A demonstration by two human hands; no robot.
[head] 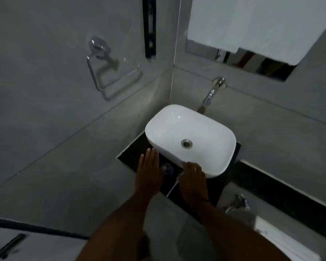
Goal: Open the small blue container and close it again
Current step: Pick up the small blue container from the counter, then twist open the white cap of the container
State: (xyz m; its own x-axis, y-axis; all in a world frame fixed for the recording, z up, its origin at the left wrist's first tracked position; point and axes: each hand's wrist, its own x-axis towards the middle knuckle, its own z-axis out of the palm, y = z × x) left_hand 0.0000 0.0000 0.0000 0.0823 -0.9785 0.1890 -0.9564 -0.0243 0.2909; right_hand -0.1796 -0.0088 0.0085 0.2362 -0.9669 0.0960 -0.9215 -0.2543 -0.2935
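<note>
A small blue container (169,169) sits on the dark counter (132,155) in front of the white basin, between my two hands, and only part of it shows. My left hand (150,169) lies flat with its fingers stretched out, its thumb beside the container's left side. To the right, my right hand (193,178) is palm down, its fingers curled at the basin's front edge next to the container. The blur hides whether either hand touches the container.
A white basin (211,132) fills most of the counter, with a chrome tap (210,95) on the wall behind it. A chrome ring holder (109,80) hangs on the left wall. A thin white cord (172,188) runs off the counter's front edge.
</note>
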